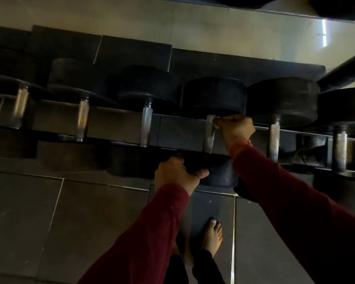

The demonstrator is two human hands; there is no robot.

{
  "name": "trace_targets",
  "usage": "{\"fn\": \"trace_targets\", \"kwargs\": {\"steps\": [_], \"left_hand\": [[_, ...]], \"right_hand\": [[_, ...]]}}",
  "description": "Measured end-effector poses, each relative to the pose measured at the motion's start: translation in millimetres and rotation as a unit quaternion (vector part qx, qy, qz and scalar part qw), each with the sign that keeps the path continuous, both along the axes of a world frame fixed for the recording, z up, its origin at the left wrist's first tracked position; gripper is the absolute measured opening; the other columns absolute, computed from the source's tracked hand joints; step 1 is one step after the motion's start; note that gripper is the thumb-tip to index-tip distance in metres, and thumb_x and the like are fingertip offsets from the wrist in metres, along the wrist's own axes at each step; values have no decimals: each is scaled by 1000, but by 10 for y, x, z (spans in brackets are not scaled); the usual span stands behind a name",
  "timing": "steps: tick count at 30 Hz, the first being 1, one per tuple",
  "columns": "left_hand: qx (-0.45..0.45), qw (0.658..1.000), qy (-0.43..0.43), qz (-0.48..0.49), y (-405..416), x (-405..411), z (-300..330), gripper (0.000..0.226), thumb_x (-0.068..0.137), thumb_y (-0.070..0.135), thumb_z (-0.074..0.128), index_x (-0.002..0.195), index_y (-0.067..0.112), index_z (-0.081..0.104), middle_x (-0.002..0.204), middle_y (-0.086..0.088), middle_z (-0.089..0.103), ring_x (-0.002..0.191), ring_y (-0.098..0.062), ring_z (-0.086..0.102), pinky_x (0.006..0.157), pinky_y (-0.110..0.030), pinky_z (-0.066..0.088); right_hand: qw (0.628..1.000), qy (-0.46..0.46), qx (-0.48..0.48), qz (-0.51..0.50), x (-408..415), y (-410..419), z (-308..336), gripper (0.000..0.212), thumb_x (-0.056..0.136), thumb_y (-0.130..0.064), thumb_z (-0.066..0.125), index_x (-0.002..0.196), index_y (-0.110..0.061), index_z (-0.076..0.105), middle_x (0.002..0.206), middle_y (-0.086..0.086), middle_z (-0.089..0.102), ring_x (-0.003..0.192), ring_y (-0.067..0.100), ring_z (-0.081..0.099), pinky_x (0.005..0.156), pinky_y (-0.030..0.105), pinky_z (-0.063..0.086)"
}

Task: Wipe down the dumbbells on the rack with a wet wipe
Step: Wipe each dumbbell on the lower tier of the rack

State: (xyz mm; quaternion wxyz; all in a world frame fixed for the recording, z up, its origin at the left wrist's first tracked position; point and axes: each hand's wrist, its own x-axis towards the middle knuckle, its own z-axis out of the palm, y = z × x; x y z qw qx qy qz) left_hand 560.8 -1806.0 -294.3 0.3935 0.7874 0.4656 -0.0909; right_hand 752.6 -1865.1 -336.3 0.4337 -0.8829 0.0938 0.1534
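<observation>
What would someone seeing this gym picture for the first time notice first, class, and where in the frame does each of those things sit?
First, the two red-sleeved arms reaching up from the bottom: the right hand presses a white wet wipe against a steel dumbbell handle at centre, while the left hand grips the near black dumbbell head just below. Next, the row of black dumbbells on the rack across the middle, and a bare foot on the tiled floor below.

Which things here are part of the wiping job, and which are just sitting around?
Part of the job:
wet wipe
dumbbell handle being wiped
right hand
left hand gripping that dumbbell's near head

Just around:
neighbouring dumbbells
floor tiles
</observation>
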Motion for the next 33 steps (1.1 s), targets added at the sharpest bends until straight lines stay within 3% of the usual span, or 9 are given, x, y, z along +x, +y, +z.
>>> {"fn": "trace_targets", "kwargs": {"steps": [2,6,11,14,17,22,24,30,33], "left_hand": [[5,1000,5,-1,1,0,-6,50,65,66,80,90,25,67,63,13,59,68,-6,59,68,-21,41],[7,1000,6,-3,6,6,-24,48,65,67,79,86,26,64,59,17,50,54,7,37,61,-19,36],[9,1000,5,-15,17,6,-25,56,65,68,78,98,25,67,60,18,48,74,-7,57,70,-21,40],[4,1000,6,-17,14,3,-14,56,66,66,79,101,24,67,60,16,50,70,-5,51,70,-22,41],[0,1000,14,-15,18,3,-35,53,64,69,78,89,25,64,63,14,59,72,-8,61,68,-22,45],[5,1000,13,-21,21,7,-30,53,63,71,77,86,25,65,59,16,53,60,-2,46,66,-21,41],[4,1000,12,-19,21,4,-34,53,63,71,77,88,26,67,59,18,51,60,-1,47,67,-21,41],[0,999,16,-31,37,8,33,51,65,68,78,90,26,65,58,18,43,59,3,43,67,-21,38],[-2,999,28,-35,39,17,52,56,66,68,78,100,25,66,64,16,53,85,-11,64,70,-23,41]], "right_hand": [[998,26,35,-53,-28,42,9,15,68,-24,86,71,-19,72,73,-4,71,77,15,68,82,32,58],[967,117,157,-162,-56,85,8,19,70,-14,84,80,-18,68,82,0,70,78,15,67,76,29,56],[926,192,252,-204,-5,57,-31,20,66,-6,83,83,-10,73,80,5,75,74,17,72,64,25,55],[914,240,280,-171,20,42,-25,16,90,-5,63,80,-16,58,72,-2,67,55,2,64,52,14,53],[901,284,297,-141,69,55,-85,25,103,-12,42,81,-25,43,52,-24,63,69,-1,59,59,10,52],[932,187,239,-201,-4,45,-126,16,69,-9,82,68,-17,68,68,1,73,77,22,73,70,34,59],[950,141,209,-184,-57,59,-98,21,61,-14,87,70,-20,69,77,1,75,78,20,73,73,33,59],[917,193,289,-196,-22,75,-111,15,83,-2,71,78,-14,63,77,4,68,60,7,70,57,20,56],[903,237,305,-187,-17,116,-72,18,96,-5,55,82,-16,54,84,0,57,50,-4,63,49,11,51]]}}
